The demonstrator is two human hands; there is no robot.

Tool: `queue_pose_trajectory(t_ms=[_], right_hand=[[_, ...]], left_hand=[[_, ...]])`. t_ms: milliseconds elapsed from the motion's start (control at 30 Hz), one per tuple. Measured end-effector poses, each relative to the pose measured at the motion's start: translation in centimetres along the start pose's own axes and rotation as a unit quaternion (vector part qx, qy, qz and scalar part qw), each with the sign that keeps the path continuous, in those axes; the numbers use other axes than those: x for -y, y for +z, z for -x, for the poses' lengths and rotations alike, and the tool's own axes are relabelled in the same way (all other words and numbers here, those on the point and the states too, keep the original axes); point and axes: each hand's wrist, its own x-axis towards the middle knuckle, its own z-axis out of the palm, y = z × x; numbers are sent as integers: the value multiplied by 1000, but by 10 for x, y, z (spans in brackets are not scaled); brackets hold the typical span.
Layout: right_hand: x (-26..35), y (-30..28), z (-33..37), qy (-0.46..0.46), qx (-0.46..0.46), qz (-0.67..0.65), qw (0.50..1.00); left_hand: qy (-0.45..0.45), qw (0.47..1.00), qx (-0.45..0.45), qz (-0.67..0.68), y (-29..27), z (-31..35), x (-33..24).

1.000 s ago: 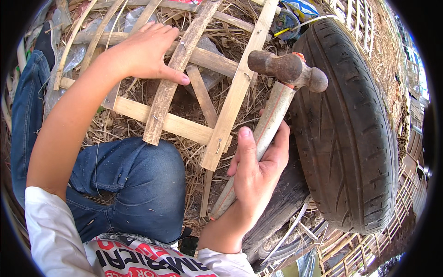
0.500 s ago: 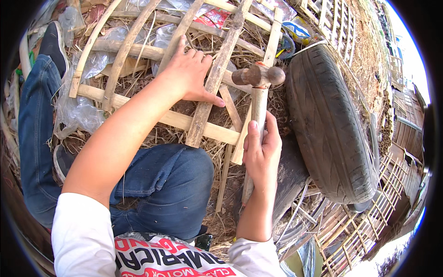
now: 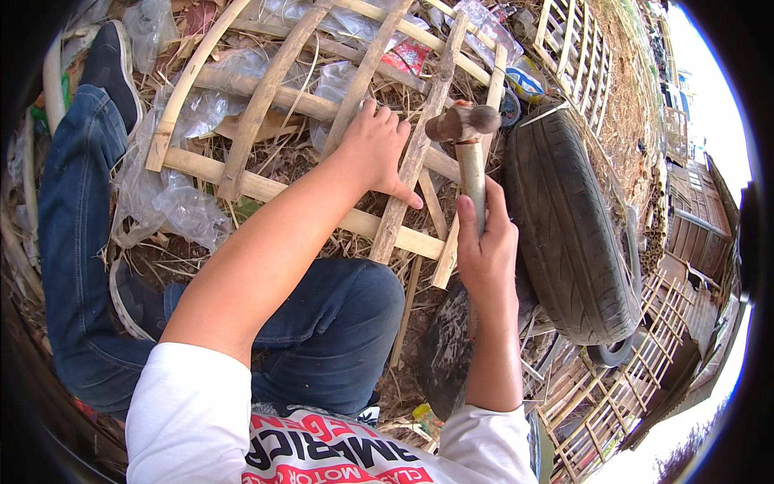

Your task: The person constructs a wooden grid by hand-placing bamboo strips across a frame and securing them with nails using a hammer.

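Observation:
My right hand [image 3: 488,238] is wrapped round the pale handle of a ball-peen hammer [image 3: 472,173], its rusty head [image 3: 461,123] upward over the right side of a bamboo lattice [image 3: 266,187]. My left hand [image 3: 377,153] lies on the lattice. Its fingers bend over one slat [image 3: 367,74] while the thumb stretches apart to a darker, rougher slat [image 3: 419,149] beside it. The undersides of the left fingers are hidden. The slats cross each other, with the lattice's near edge just beyond my bent knee [image 3: 347,323].
A worn tyre [image 3: 568,230] leans close to my right hand. Clear plastic sheeting [image 3: 173,206], straw and dry leaves lie beneath and around the lattice. Other bamboo lattices stand at the upper right [image 3: 576,56] and lower right [image 3: 625,379].
The view has shifted, so the scene sits differently in the picture. My left index finger, stretched along a slat before, is now bent. The hammer stays in my right hand, its head tilted slightly differently.

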Motion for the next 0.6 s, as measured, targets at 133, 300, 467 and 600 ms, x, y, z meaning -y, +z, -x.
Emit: queue_pose_trajectory(t_ms=[133, 300, 467, 600], right_hand=[[-13, 7, -8, -19, 5, 46, 999], [4, -3, 2, -9, -43, -6, 999], [-17, 5, -6, -14, -3, 66, 998], [11, -6, 6, 1, -50, -21, 999]], left_hand=[[-14, 999, 23, 26, -5, -2, 7], [-10, 999, 27, 24, -4, 0, 4], [-19, 999, 36, 16, -7, -3, 0], [-33, 996, 77, 15, -11, -5, 3]])
